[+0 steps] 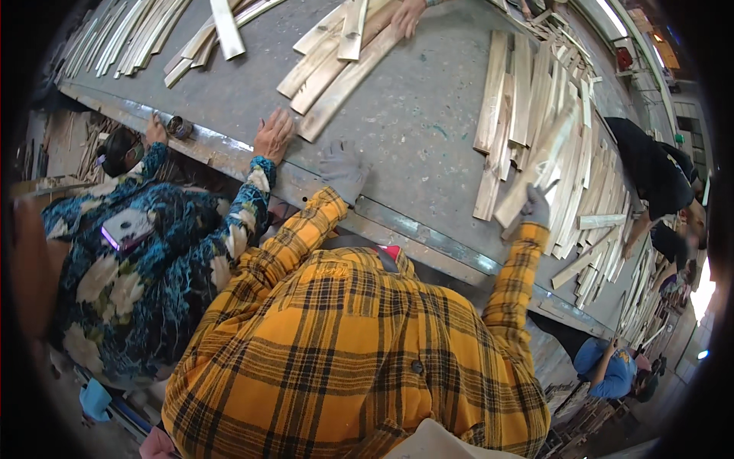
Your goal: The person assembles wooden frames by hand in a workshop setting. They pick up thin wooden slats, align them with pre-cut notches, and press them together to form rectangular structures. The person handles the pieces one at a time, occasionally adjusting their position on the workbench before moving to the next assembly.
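Nearest, the left hand (342, 172), in a grey glove, lies flat with fingers spread on the grey surface (417, 115), holding nothing. Farther right, the gloved right hand (535, 205) has its fingers closed round the near end of a pale, rough-sawn wooden slat (539, 168), angled up over the spread of loose slats (535, 99) beyond.

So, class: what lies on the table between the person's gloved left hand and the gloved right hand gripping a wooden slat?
In the head view, only bare grey table top lies between the left hand and the right hand gripping the wooden slat.
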